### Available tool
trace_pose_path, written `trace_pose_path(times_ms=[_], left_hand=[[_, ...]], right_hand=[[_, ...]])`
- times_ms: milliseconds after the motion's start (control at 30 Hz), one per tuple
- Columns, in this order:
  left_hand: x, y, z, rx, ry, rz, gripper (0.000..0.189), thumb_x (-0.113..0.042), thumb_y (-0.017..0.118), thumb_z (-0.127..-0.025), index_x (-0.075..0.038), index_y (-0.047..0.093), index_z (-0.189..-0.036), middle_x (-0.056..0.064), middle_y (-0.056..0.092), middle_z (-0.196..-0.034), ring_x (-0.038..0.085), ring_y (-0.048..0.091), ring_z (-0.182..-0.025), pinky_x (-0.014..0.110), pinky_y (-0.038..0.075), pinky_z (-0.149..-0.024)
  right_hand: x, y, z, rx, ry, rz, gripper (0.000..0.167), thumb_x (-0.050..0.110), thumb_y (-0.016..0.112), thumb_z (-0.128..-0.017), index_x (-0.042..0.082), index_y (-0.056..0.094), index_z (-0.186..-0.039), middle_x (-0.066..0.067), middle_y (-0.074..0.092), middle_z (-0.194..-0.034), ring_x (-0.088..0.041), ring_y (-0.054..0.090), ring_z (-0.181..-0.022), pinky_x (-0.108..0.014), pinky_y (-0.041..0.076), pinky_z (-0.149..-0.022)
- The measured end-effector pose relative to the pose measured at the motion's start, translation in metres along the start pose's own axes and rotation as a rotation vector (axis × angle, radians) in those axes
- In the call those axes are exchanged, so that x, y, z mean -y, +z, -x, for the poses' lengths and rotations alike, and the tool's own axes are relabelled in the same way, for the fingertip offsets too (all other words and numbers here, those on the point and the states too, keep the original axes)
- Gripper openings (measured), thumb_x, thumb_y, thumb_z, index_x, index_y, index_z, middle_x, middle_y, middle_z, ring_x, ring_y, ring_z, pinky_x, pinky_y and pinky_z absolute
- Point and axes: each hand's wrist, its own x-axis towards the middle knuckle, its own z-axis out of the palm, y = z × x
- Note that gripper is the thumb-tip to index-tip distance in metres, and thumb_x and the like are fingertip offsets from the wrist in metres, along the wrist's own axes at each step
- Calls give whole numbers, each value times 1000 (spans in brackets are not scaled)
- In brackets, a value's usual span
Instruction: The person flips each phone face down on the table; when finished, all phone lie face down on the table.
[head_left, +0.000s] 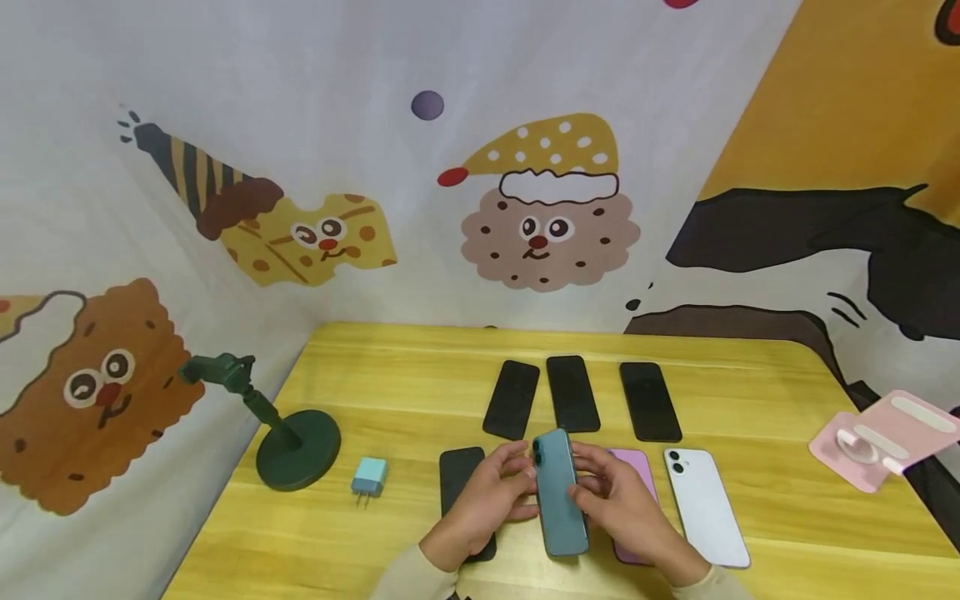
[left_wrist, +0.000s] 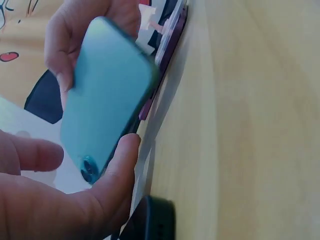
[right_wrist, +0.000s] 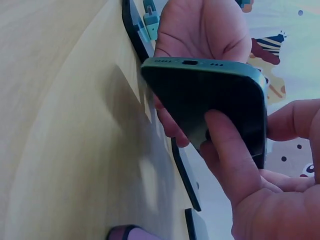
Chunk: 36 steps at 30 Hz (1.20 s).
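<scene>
A teal smartphone is held tilted above the table, its back and camera lenses facing up. My right hand grips it by the right edge, with fingers on the dark screen side in the right wrist view. My left hand is at the phone's left edge, fingers loosely extended around the camera corner; the left wrist view shows its thumb apart from the phone. Partly hidden below my left hand lies a black phone. A pink-purple phone lies partly under my right hand.
Three black phones lie farther back. Right of my hands is a white phone. A pink folding stand stands at the far right. A dark green stand and a light-blue charger plug are left.
</scene>
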Motion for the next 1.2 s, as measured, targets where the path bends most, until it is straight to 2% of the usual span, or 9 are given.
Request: trace_pose_path(times_ms=[100,167,333,433,633,767,900,1200], left_hand=[[2,1,2,17,-3,40,54,-11,55,-109,-4,39,-160,17,61,-133,22,71,-102,47,66,-82],[3,1,2,26,2,45,52,-10,53,-109,-5,40,-160,17,62,-131,22,70,-101,46,66,-80],[2,0,3,22,-1,20,54,-8,57,-106,-10,45,-159,17,60,-138,22,68,-105,46,65,-80],[0,-1,5,10,-13,-6,55,-13,60,-105,-13,47,-158,19,57,-141,23,67,-109,46,64,-80],[1,1,6,-7,-16,-28,56,-15,63,-105,-12,46,-159,17,56,-137,22,64,-110,43,63,-76],[1,2,7,-16,-22,-43,57,-16,63,-105,-11,45,-158,15,55,-133,21,63,-108,41,62,-75],[1,4,8,-21,-17,-86,58,-16,65,-104,-8,45,-158,15,57,-131,21,66,-106,41,63,-75],[-7,9,9,-55,-3,-208,57,-19,69,-102,-6,51,-155,14,64,-127,20,70,-106,42,65,-79]], right_hand=[[1,1,1,-25,2,-16,62,8,70,-99,5,46,-156,-27,61,-145,-24,74,-114,-35,65,-75],[2,0,1,-23,5,-33,62,9,70,-100,4,45,-156,-28,60,-145,-24,74,-111,-37,65,-74],[3,-4,3,5,9,-82,58,13,64,-105,-1,44,-157,-31,58,-143,-25,75,-106,-44,66,-71],[1,-7,4,4,16,-83,56,13,65,-105,-3,47,-155,-29,61,-137,-24,76,-104,-43,67,-72],[-2,-8,4,-33,36,-55,60,12,70,-101,-8,47,-153,-24,64,-120,-19,75,-93,-40,66,-70],[-7,-10,3,-33,25,-6,61,11,71,-101,-13,46,-152,-19,67,-105,-17,74,-81,-37,66,-66],[-12,-9,3,-43,13,76,60,9,72,-100,-12,48,-151,-15,68,-97,-17,73,-74,-34,65,-63],[-14,-3,0,-184,-6,343,51,2,77,-94,-4,63,-142,-3,71,-89,-7,66,-66,-25,59,-56]])
